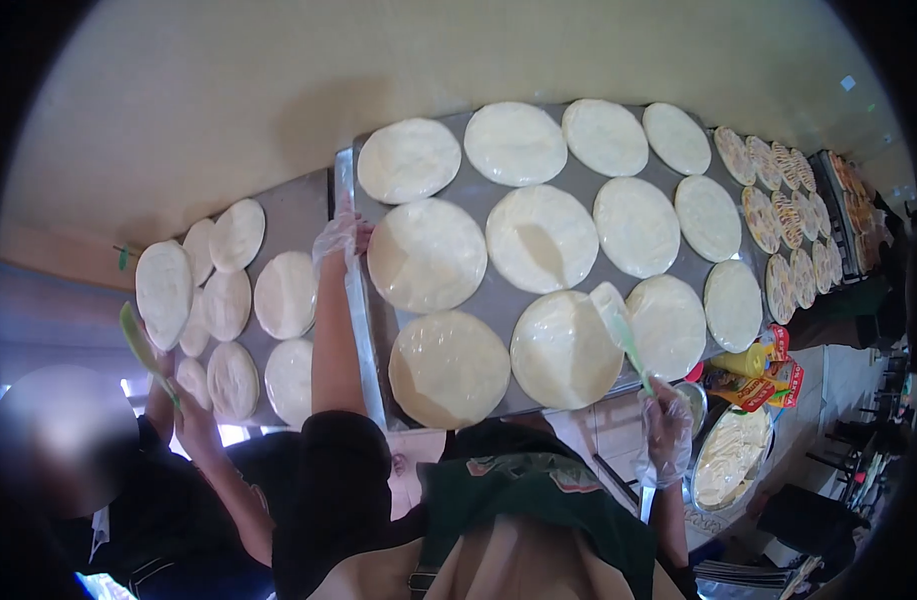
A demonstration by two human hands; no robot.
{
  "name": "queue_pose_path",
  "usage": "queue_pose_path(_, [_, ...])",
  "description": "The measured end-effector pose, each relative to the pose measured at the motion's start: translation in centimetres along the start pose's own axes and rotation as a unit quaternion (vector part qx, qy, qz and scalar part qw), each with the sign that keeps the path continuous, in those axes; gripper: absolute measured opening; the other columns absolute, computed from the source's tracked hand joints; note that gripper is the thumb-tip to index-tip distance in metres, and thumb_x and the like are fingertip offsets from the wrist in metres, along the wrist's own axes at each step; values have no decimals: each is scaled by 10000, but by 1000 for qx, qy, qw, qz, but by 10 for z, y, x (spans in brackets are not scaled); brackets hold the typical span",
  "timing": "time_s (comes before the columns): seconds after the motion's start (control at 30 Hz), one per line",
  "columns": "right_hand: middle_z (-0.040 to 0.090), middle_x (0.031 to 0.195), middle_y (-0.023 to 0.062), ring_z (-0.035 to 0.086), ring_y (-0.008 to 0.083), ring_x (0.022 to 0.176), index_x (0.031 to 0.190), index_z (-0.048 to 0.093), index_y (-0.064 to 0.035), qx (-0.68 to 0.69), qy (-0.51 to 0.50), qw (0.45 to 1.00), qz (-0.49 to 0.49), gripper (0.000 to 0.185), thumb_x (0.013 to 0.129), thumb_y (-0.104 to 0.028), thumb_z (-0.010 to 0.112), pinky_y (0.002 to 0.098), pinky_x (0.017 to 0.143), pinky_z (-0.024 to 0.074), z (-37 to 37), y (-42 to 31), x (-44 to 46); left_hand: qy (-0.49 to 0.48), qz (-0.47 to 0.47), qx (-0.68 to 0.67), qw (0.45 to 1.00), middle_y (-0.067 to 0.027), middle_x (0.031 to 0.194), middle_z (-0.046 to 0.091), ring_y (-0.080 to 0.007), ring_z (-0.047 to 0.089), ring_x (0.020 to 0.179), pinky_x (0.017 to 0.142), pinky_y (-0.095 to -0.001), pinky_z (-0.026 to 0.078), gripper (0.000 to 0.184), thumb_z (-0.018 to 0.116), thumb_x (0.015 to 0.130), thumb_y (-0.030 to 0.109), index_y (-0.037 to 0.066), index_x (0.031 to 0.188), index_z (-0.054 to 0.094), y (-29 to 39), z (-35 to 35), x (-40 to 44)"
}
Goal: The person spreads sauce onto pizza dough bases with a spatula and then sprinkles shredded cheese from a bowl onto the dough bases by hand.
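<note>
My right hand, in a clear plastic glove, is closed around the green handle of a spatula. The spatula's pale head rests at the right side of a front-row dough round coated with a glossy cream layer. At the far left rim of the large metal tray, my gloved left hand grips the edge, its fingers beside another coated round. Rows of similar pale rounds cover this tray.
At left a co-worker's hands hold a green spatula and a coated round above a second tray. Topped rounds lie at right. Below them are a big bowl of cream and red-yellow pouches. A wall runs behind.
</note>
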State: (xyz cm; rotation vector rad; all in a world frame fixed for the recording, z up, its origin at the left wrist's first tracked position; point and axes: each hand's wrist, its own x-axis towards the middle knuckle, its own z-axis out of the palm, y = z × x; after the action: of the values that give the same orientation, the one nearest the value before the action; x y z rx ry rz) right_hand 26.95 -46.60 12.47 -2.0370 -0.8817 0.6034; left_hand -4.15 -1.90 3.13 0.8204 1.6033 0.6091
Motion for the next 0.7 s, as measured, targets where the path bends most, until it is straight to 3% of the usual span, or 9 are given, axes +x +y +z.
queue_pose_path(0.17, [596,1027,150,564,218,956,1075,576,2,-4,-33,999,-29,255,826,-47,548,309,853,426,3,9,4,5,100,9,995,-37,665,551,-123,500,556,540,-256,402,675,478,772,658,3,878,599,-42,-8,17])
queue_pose_path(0.27, [599,1019,152,566,225,952,1074,577,-5,-11,-52,998,-46,256,824,-50,548,315,849,427,4,9,7,21,89,23,996,-25,648,532,-118,482,559,552,-260,393,656,503,765,650,9,862,606,-41,-6,13])
queue_pose_path(0.33, [575,1049,140,557,179,933,1099,542,13,-47,-76,990,-110,246,859,-28,510,285,826,445,2,8,7,12,77,-19,997,-39,671,544,-134,494,603,604,-274,404,675,485,769,660,7,882,615,-41,-4,3])
queue_pose_path(0.4, [573,1047,140,559,181,934,1100,542,9,-40,-81,990,-110,245,861,-35,513,285,825,446,1,7,6,-9,128,-7,992,-5,670,535,-97,458,515,483,-233,380,709,380,793,693,28,946,574,-52,-5,9])
queue_pose_path(0.43, [571,1044,140,560,183,934,1100,543,4,-33,-84,990,-108,244,862,-41,516,286,823,447,1,7,6,-7,129,-9,992,-5,670,535,-97,458,515,483,-233,380,709,380,793,693,28,946,574,-56,-5,15])
queue_pose_path(0.5, [569,1044,140,559,183,935,1096,545,3,-35,-86,989,-113,240,862,-43,519,285,819,449,0,9,5,5,87,33,996,-40,672,546,-138,494,590,605,-269,408,748,326,797,712,25,818,620,-61,-6,22])
queue_pose_path(0.57, [567,1044,140,559,183,936,1093,547,3,-36,-87,989,-116,237,862,-46,522,283,816,450,-1,8,4,-7,84,30,996,-45,676,561,-144,505,592,605,-279,414,752,300,805,711,29,817,619,-67,-9,20])
queue_pose_path(0.63, [599,1026,159,570,239,934,1067,575,-14,-23,-74,995,-63,241,843,-93,531,325,823,435,-2,4,2,-20,78,29,996,-50,680,576,-149,517,594,604,-288,420,758,275,812,709,33,815,619,-66,-11,-2])
queue_pose_path(0.7, [598,1027,159,570,242,933,1065,574,-15,-18,-70,994,-84,239,844,-95,531,329,824,435,-2,9,1,-26,-31,88,995,-73,725,620,-161,571,640,632,-295,444,769,250,825,695,22,879,616,-54,-23,-45])
